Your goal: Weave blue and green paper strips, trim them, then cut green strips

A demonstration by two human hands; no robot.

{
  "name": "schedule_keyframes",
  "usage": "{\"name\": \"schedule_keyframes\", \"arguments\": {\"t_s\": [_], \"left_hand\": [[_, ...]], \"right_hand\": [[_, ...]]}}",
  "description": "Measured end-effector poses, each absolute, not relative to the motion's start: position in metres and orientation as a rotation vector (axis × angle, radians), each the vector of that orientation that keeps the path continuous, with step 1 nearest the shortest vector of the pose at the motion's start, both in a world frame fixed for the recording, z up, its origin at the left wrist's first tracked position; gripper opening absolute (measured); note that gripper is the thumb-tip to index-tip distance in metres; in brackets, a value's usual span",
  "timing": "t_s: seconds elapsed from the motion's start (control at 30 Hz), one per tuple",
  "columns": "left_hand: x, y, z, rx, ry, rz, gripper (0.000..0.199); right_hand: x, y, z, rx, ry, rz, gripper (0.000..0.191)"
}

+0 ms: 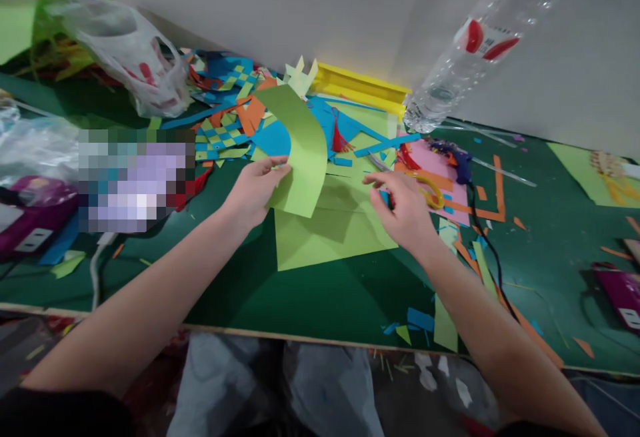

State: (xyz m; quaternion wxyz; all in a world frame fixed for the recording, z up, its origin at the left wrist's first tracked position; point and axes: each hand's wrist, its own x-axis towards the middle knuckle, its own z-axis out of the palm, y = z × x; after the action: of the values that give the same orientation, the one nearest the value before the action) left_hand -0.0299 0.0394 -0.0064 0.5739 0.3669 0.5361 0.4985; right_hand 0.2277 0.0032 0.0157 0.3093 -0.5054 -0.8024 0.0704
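My left hand point(255, 190) pinches the left edge of a curved light green paper strip point(306, 157), which arches up off the table. Beneath it lies a larger green sheet point(335, 240). To the right, my right hand point(403, 207) hovers over that sheet with its fingers bent; a small blue thing shows by the thumb, too hidden to make out. Just beyond this hand are a yellow-handled tool point(433, 193) and pink paper point(457, 187). A red tassel point(341, 135) rests on blue paper behind the strip.
Woven paper pieces point(223, 133) and a yellow tray point(360, 87) lie at the back. A plastic bottle point(465, 57) leans at the wall. A white bag point(150, 70) stands back left. A black cable point(487, 243) and paper scraps point(420, 319) are at right.
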Motion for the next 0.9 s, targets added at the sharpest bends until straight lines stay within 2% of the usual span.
{"name": "schedule_keyframes", "arguments": {"t_s": [0.13, 0.27, 0.37, 0.47, 0.63, 0.73, 0.9], "left_hand": [[-0.023, 0.034, -0.005, 0.755, 1.244, 1.072, 0.026], [-0.018, 0.029, -0.001, 0.710, 1.208, 0.980, 0.029], [-0.014, 0.026, 0.003, 0.723, 1.172, 0.918, 0.030], [-0.011, 0.022, 0.005, 0.781, 1.158, 0.887, 0.035], [-0.012, 0.021, -0.004, 1.028, 1.299, 0.869, 0.057], [-0.016, 0.023, -0.011, 1.187, 1.382, 0.847, 0.071], [-0.015, 0.022, -0.007, 1.270, 1.336, 0.832, 0.066]], "right_hand": [[0.199, 0.007, 0.025, -1.545, -2.012, 0.796, 0.038], [0.182, 0.012, 0.027, -1.618, -1.856, 0.995, 0.048], [0.173, 0.009, 0.023, -1.574, -1.790, 0.963, 0.051], [0.165, -0.001, 0.016, -1.483, -1.805, 0.789, 0.057], [0.160, -0.011, -0.001, -1.431, -2.014, 0.396, 0.068], [0.162, -0.010, -0.008, -1.523, -2.103, 0.302, 0.070], [0.165, -0.013, -0.007, -1.445, -2.136, 0.318, 0.066]]}}
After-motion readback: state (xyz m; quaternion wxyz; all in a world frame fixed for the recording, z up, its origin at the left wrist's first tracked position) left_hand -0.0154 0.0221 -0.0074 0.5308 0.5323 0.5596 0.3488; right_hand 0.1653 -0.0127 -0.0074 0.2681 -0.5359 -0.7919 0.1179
